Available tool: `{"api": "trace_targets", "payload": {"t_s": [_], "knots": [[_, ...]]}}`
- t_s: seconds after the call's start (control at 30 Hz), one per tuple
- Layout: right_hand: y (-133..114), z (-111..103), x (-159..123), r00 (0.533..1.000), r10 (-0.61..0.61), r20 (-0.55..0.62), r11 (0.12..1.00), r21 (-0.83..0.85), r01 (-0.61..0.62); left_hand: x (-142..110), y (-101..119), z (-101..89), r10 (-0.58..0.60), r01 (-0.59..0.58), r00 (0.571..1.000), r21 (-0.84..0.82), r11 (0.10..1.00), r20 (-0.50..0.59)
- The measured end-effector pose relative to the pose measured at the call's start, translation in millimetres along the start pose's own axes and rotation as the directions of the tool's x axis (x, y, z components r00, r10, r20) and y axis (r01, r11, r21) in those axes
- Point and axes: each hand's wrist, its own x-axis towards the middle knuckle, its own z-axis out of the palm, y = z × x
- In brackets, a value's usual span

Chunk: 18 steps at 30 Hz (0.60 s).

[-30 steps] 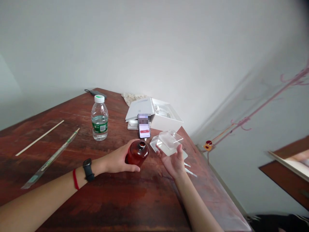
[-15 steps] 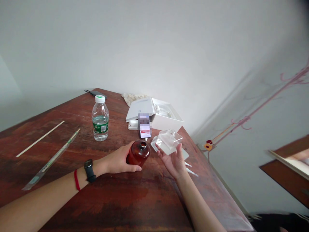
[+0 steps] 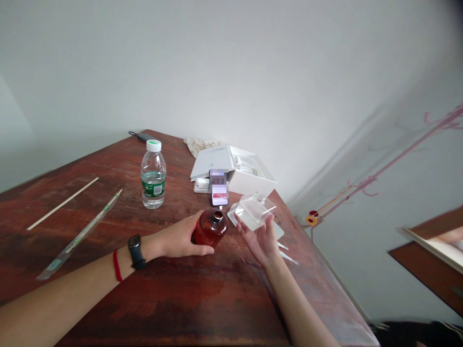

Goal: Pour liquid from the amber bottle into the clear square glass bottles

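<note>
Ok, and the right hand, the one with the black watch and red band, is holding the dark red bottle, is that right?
Not quite: that is the left hand, not the right. The head view shows the black watch and red band on the left wrist, and that hand is holding the dark red bottle.

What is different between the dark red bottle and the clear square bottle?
The dark red bottle is round and tinted, while the clear square bottle is colourless and angular. The left hand wraps the dark red bottle; the clear square bottle rests on the fingers of the right hand. Both look like glass.
</note>
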Motion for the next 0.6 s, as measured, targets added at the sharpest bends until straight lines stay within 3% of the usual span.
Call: {"api": "trace_targets", "payload": {"t_s": [0.6], "knots": [[-0.9, 2.2, -1.5, 0.999, -0.023, -0.022, 1.000, -0.016, 0.022, -1.3, 1.7, -0.1, -0.006, 0.006, 1.000, 0.009, 1.000, -0.004]]}}
